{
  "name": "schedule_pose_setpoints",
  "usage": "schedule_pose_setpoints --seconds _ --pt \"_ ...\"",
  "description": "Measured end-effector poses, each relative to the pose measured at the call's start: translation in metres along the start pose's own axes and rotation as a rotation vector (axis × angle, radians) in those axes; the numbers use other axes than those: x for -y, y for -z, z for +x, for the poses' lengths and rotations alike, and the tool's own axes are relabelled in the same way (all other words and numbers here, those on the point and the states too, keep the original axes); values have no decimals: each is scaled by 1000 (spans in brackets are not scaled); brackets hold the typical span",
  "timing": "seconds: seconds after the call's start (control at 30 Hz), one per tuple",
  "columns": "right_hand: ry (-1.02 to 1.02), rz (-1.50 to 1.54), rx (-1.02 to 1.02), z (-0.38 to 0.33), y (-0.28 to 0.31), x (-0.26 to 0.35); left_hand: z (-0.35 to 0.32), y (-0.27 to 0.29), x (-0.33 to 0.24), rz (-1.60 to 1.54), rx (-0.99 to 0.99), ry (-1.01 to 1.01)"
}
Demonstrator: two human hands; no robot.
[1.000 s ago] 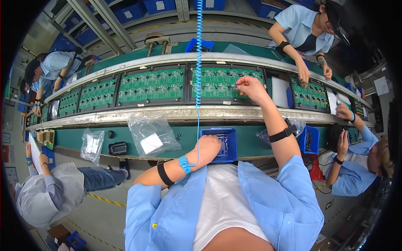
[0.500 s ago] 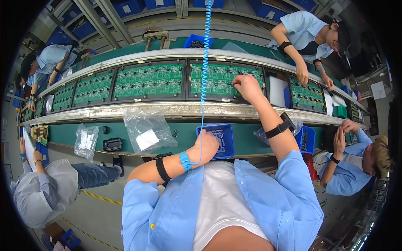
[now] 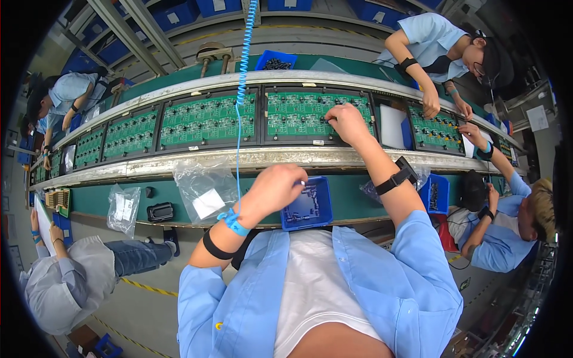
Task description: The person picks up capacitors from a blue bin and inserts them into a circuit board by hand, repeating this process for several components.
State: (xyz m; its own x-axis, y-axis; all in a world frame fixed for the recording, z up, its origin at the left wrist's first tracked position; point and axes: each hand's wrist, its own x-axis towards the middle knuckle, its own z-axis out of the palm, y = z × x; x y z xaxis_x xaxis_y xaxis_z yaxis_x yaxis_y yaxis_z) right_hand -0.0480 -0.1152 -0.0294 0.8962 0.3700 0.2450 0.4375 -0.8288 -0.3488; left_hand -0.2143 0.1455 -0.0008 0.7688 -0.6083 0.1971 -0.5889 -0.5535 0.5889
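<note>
Clear plastic bags (image 3: 203, 190) on the green bench (image 3: 358, 200) — co-workers (image 3: 65, 280) alongside

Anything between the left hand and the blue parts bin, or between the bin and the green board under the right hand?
Nothing visible. The left hand hovers at the blue bin's left edge. Between bin and green board lies only the conveyor's metal rail; the right hand rests on the board.

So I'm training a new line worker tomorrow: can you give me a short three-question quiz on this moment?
1. True or false: the right hand rests on a green circuit board.
2. What does the left hand hover beside? A) blue parts tray B) clear plastic bag C) black case
3. What colour is the coiled cord running to the left wrist strap?

Key: 1 true; 2 A; 3 blue.
</note>
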Motion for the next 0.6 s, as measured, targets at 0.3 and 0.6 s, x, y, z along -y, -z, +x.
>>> schedule_pose_setpoints --seconds 0.3,0.6 --pt "66 -33 -32 0 -7 -2 14 39 18 -379 -217 247" --pt "92 -104 -86 -5 -14 7 46 40 61 -545 -339 305"
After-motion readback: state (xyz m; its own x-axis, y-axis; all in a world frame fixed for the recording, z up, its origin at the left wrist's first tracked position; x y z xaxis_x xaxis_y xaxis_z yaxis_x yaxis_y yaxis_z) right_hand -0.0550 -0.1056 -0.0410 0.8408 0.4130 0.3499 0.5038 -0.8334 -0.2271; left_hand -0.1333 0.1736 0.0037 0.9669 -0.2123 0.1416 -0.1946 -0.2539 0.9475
